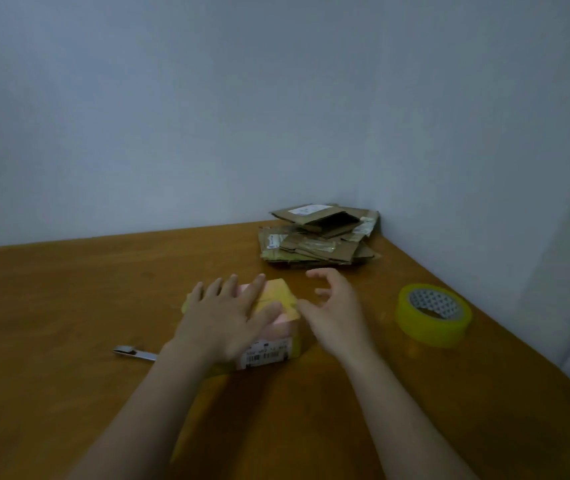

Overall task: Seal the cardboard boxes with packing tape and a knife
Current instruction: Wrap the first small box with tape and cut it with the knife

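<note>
A small cardboard box, wrapped in pink and yellow, sits just below the middle of the frame on a wooden table. Its long axis seems to run from the lower edge up toward the wall, with the barcode-labelled end facing the bottom of the frame. The left hand lies flat on the box top, fingers straight and spread, gripping nothing. The right hand hovers just beside the box's right side, fingers loosely curled and holding nothing. A knife lies nearly level at lower left, one end hidden behind the left forearm. A yellow tape roll lies flat at right, near the table's slanting right edge. Flattened cardboard pieces are stacked in the far corner. Bare wood stretches across the left of the frame.
</note>
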